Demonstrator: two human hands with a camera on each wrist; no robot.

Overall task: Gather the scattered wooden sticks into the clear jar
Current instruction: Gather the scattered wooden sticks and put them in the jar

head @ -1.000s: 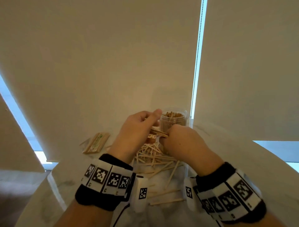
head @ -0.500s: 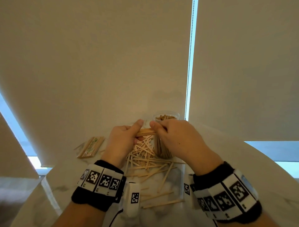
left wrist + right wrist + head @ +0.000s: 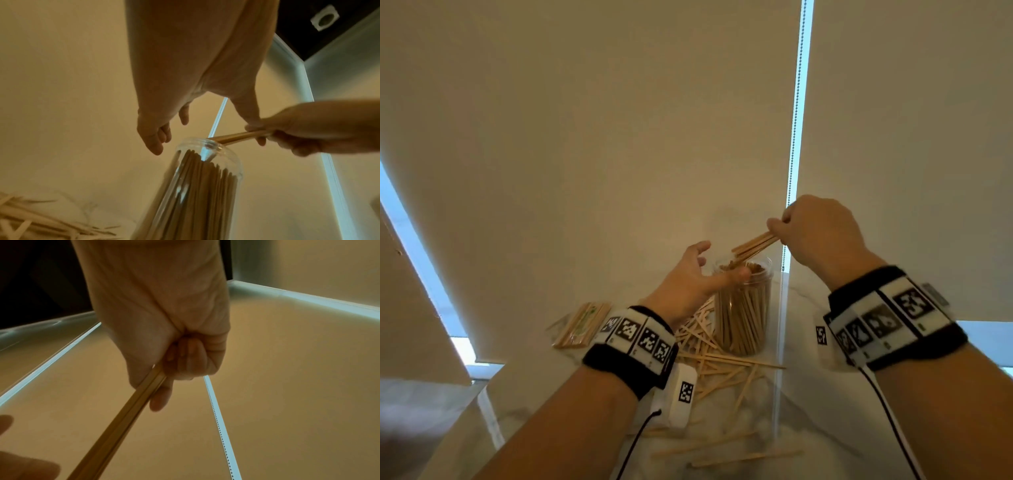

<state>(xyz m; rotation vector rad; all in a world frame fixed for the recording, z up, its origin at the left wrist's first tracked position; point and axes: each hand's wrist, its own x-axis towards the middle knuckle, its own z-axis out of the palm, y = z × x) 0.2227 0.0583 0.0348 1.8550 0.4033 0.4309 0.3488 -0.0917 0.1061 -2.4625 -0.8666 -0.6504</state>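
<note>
the right hand (image 3: 822, 236) pinched a small bundle of thin, light, stiff wooden sticks (image 3: 755, 245) by one end, slanted over the tall clear plastic jar (image 3: 743, 308), while the left hand (image 3: 688, 277), fingers loosely spread, touched its rim.

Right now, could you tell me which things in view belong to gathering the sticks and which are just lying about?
Part of the job:
- clear jar, already holding many sticks
- bundle of sticks held by the right hand over the jar's mouth
- left hand, open beside the jar
- scattered sticks on the table

Lying about:
- wrapped stick pack
- blind chain
</note>
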